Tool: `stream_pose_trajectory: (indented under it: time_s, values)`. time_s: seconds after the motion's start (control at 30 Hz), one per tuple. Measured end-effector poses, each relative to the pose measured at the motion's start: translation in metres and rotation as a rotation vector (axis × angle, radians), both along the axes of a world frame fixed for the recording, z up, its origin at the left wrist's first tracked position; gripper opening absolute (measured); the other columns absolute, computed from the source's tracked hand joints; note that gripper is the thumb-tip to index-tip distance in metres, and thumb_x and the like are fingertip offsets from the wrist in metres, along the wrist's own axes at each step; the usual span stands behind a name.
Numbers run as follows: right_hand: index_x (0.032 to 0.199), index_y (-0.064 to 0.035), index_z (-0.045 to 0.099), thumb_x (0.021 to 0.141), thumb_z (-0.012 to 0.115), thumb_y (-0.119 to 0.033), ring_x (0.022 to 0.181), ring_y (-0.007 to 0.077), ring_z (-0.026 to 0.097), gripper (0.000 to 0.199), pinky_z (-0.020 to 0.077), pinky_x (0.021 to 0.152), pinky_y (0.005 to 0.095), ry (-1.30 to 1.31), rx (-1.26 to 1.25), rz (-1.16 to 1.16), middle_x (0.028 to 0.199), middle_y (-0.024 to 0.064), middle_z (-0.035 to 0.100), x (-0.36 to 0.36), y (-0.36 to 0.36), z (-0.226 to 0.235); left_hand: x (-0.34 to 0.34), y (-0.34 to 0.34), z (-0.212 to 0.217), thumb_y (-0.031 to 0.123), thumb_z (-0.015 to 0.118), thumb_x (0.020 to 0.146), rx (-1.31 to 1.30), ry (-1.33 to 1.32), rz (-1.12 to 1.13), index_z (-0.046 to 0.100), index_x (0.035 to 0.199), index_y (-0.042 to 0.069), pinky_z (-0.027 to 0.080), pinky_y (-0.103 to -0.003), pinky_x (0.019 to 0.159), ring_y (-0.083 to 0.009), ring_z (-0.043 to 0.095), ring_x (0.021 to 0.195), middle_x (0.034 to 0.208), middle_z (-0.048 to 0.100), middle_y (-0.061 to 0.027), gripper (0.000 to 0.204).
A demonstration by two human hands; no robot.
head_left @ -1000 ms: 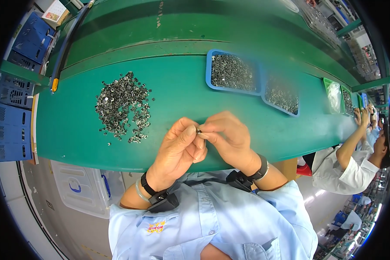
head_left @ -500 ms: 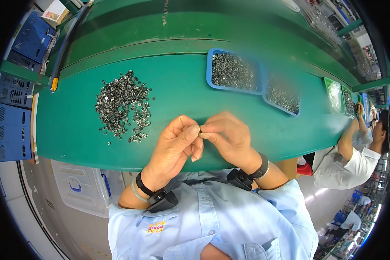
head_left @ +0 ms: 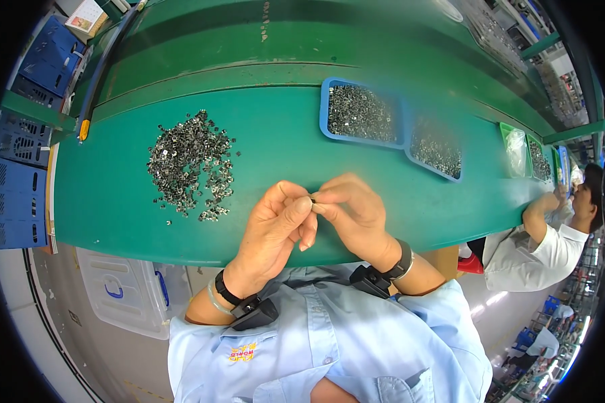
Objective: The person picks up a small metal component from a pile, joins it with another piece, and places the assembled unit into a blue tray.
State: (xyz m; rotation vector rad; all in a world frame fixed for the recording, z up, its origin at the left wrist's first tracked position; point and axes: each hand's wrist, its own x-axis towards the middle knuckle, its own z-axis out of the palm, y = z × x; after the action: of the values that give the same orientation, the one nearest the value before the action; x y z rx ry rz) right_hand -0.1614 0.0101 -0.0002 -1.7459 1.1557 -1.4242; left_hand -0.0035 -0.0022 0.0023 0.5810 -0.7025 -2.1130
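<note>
My left hand (head_left: 273,225) and my right hand (head_left: 356,218) meet fingertip to fingertip above the near part of the green table (head_left: 101,181). Both are closed in a pinch around a tiny dark piece (head_left: 313,200), mostly covered by the thumbs and forefingers. Its kind is too small to make out. Left of my hands lies a loose pile of small black and silver metal parts (head_left: 181,161). Beyond my right hand stand two blue trays, a left one (head_left: 324,111) and a right one (head_left: 427,168), filled with similar small parts.
At the far right a green tray (head_left: 506,134) holds a clear plastic bag, beside another tray of parts. A co-worker in a white shirt (head_left: 517,258) sits there. Blue crates (head_left: 20,201) stack at the left. A clear lidded box (head_left: 114,282) stands below the table edge.
My hands stay pinched together, with only slight shifts of the fingertips around the tiny piece. The co-worker's arm at the far right has drawn back from the tray.
</note>
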Motion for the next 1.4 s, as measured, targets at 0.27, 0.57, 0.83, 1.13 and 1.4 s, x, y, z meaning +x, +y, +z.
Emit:
stream_pose_trajectory:
  time_s: [0.27, 0.57, 0.83, 1.13, 1.4]
  values:
    - [0.082, -0.005, 0.064, 0.076, 0.07, -0.007, 0.076, 0.0229, 0.061, 0.009, 0.0486, 0.067, 0.0321, 0.319, -0.097, -0.198, 0.081, 0.0092, 0.063, -0.033, -0.027, 0.013, 0.014, -0.001, -0.002, 0.019, 0.051, 0.095, 0.049, -0.026, 0.003, 0.053, 0.102, 0.006, 0.04, -0.023, 0.05, -0.011, 0.05, 0.057, 0.072, 0.056, -0.0044, 0.014]
    - [0.087, -0.0005, 0.062, 0.081, 0.065, -0.01, 0.079, 0.0292, 0.06, 0.012, 0.0484, 0.068, 0.0354, 0.7, -0.015, -0.258, 0.086, 0.0125, 0.062, -0.061, -0.08, 0.018, 0.038, 0.003, -0.008, 0.015, 0.049, 0.095, 0.061, -0.112, -0.023, 0.053, 0.1, 0.004, 0.039, -0.024, 0.049, -0.0106, 0.048, 0.055, 0.067, 0.053, -0.0045, 0.013]
    - [0.09, -0.0051, 0.062, 0.081, 0.064, -0.011, 0.079, 0.0303, 0.058, 0.011, 0.048, 0.067, 0.0374, 0.736, -0.076, 0.217, 0.086, 0.0097, 0.058, 0.059, -0.111, -0.011, 0.052, 0.005, -0.011, 0.016, 0.05, 0.095, 0.112, -0.076, -0.011, 0.053, 0.1, 0.004, 0.04, -0.024, 0.05, -0.0101, 0.048, 0.055, 0.068, 0.054, -0.0045, 0.013]
    - [0.089, -0.0058, 0.061, 0.08, 0.064, -0.012, 0.079, 0.028, 0.059, 0.011, 0.0485, 0.067, 0.0373, 0.65, 0.002, 0.196, 0.085, 0.008, 0.058, 0.048, -0.095, -0.006, 0.066, -0.003, -0.015, 0.017, 0.052, 0.094, 0.124, -0.099, 0.211, 0.053, 0.102, 0.005, 0.04, -0.023, 0.05, -0.0094, 0.05, 0.057, 0.073, 0.056, -0.0034, 0.014]
    - [0.087, -0.0062, 0.061, 0.079, 0.064, -0.012, 0.079, 0.0268, 0.059, 0.01, 0.0484, 0.066, 0.0362, 0.657, -0.145, 0.219, 0.085, 0.0071, 0.058, 0.063, -0.108, -0.022, 0.051, 0.001, -0.011, 0.016, 0.053, 0.094, 0.139, -0.076, 0.106, 0.053, 0.102, 0.005, 0.04, -0.023, 0.049, -0.0101, 0.051, 0.056, 0.073, 0.057, -0.004, 0.014]
